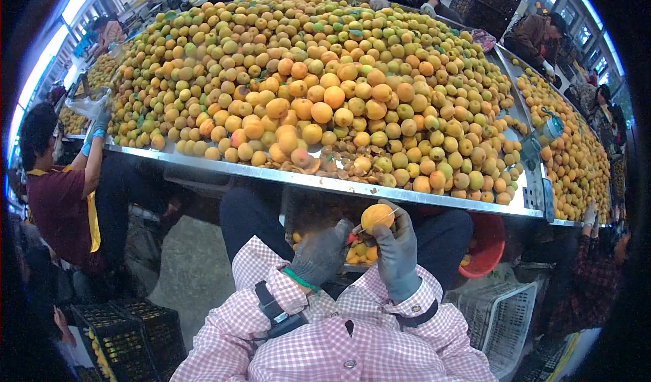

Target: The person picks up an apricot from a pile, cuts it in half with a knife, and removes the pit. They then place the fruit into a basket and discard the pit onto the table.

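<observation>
My left hand [319, 253], in a dark grey glove with a green cuff edge, is closed around a small tool with a red part; a thin blade or wire reaches from it to the fruit. My right hand [399, 250], in a grey glove, grips an orange-yellow fruit [378, 218] between thumb and fingers. Both hands are close together over my lap, just below the metal edge of the table [325, 179]. Behind them lies a large heap of yellow, orange and green fruit [333, 97]. Fruit peelings [346, 165] lie near the table's front edge.
Beneath my hands, more fruit [363, 252] lies in a container. A red basin [483, 246] and a white crate [498, 317] stand at the right. Black crates [129, 341] are at the lower left. A co-worker [61, 192] sits at the left; others work around the table.
</observation>
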A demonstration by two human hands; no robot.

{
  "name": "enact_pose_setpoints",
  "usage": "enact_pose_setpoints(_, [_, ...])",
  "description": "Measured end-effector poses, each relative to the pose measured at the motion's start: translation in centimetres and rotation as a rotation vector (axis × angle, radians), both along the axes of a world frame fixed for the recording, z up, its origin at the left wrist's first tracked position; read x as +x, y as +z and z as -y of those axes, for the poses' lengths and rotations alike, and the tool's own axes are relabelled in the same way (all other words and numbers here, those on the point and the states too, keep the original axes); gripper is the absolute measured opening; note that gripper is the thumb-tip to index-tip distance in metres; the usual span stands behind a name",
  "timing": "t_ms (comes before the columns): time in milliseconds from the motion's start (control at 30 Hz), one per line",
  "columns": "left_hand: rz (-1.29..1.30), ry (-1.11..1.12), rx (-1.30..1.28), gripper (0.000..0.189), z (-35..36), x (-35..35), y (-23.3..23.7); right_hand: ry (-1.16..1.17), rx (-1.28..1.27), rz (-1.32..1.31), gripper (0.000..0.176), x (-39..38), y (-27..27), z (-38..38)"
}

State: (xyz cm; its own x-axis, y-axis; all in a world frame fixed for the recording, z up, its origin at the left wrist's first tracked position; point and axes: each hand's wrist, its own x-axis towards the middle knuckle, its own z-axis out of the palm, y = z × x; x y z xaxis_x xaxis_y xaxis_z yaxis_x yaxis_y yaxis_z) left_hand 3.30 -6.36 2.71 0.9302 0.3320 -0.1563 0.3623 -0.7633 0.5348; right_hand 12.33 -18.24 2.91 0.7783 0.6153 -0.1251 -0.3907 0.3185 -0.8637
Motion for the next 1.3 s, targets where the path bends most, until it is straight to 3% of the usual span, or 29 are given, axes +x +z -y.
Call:
enact_pose_setpoints(33, [0.0, 0.001, -0.002, 0.032, -0.2, 0.2, -0.5, 0.001, -0.002, 0.0, 0.042, 0.1, -0.1, 0.0])
enact_pose_setpoints(100, [0.07, -0.021, 0.066, 0.034, -0.6, 0.6, -1.7, 0.099, 0.042, -0.247, 0.038, 0.7, -0.6, 0.2])
enact_pose_setpoints(233, [-0.008, -0.027, 0.033, 0.021, -0.5, 0.5, -1.7, 0.161, -0.073, -0.144, 0.034, 1.8, -2.2, 0.7])
enact_pose_setpoints(333, [0.002, 0.083, -0.128, 0.021, -0.6, -0.5, -0.5, -0.019, -0.163, -0.008, 0.037, 2.6, -2.2, 0.7])
enact_pose_setpoints(367, [0.18, 0.108, -0.255, 0.025, -1.1, -0.9, -0.5, -0.025, -0.164, -0.01, 0.037, 3.0, -2.2, 1.1])
enact_pose_setpoints(400, [0.359, 0.135, -0.382, 0.03, -1.4, -1.1, -0.3, 0.069, -0.064, -0.257, 0.038, 3.4, -1.9, 1.5])
enact_pose_setpoints(433, [0.356, 0.136, -0.385, 0.03, -1.4, -1.2, 0.1, 0.167, 0.035, -0.508, 0.039, 3.6, -1.7, 1.9])
enact_pose_setpoints(467, [0.393, 0.068, -0.424, 0.038, -1.5, -1.2, 0.9, 0.309, 0.107, -0.605, 0.039, 3.3, -1.5, 2.4])
enact_pose_setpoints(567, [0.409, -0.086, -0.384, 0.049, -1.5, -0.9, 2.7, 0.379, 0.051, -0.804, 0.038, 1.6, -0.3, 2.1])
enact_pose_setpoints(600, [0.387, -0.175, -0.31, 0.052, -1.4, -0.7, 3.2, 0.429, 0.023, -0.6, 0.031, 0.8, -2.1, 2.6])
enact_pose_setpoints(633, [0.383, -0.18, -0.312, 0.052, -1.4, -0.5, 3.8, 0.424, 0.024, -0.604, 0.031, 0.7, -2.2, 2.8])
enact_pose_setpoints(700, [0.25, -0.32, -0.259, 0.063, -1.4, 0.1, 4.7, 0.498, -0.158, -0.274, 0.029, 0.3, -0.5, 2.7])
enact_pose_setpoints(733, [0.249, -0.321, -0.26, 0.063, -1.6, 0.3, 4.6, 0.426, -0.148, -0.612, 0.028, 0.0, 2.8, 2.0])
enact_pose_setpoints(767, [0.25, -0.42, -0.169, 0.063, -1.8, 0.3, 4.4, 0.423, -0.148, -0.616, 0.028, -0.2, 1.0, 2.3])
enact_pose_setpoints(833, [0.256, -0.516, -0.074, 0.064, -1.9, 0.5, 4.2, 0.544, -0.058, -0.192, 0.025, -0.6, -4.1, 2.8])
enact_pose_setpoints(867, [0.261, -0.552, -0.022, 0.065, -1.9, 0.5, 4.3, 0.523, 0.028, -0.367, 0.023, -1.0, -3.5, 2.6])
enact_pose_setpoints(1000, [0.275, -0.529, 0.062, 0.065, -2.0, 0.3, 4.1, 0.47, 0.255, -0.295, 0.022, -1.0, -3.1, 2.8])
enact_pose_setpoints(1067, [0.319, -0.536, 0.074, 0.064, -1.9, 0.3, 4.5, 0.487, -0.045, -0.43, 0.023, -0.7, -1.3, 2.9])
enact_pose_setpoints(1167, [0.386, -0.641, 0.127, 0.064, -1.3, 0.7, 3.3, 0.549, -0.032, -0.413, 0.034, -1.5, 0.6, 2.0])
enact_pose_setpoints(1200, [0.404, -0.736, 0.171, 0.063, -1.2, 0.7, 3.0, 0.634, -0.147, -0.156, 0.033, -1.2, 0.8, 2.0])
enact_pose_setpoints(1233, [0.404, -0.735, 0.174, 0.063, -1.1, 0.4, 2.9, 0.635, -0.146, -0.154, 0.033, -1.3, 0.4, 2.0])
enact_pose_setpoints(1300, [0.469, -0.687, 0.221, 0.059, -0.9, 0.0, 3.3, 0.452, -0.086, -0.448, 0.023, -2.0, -1.5, 2.4])
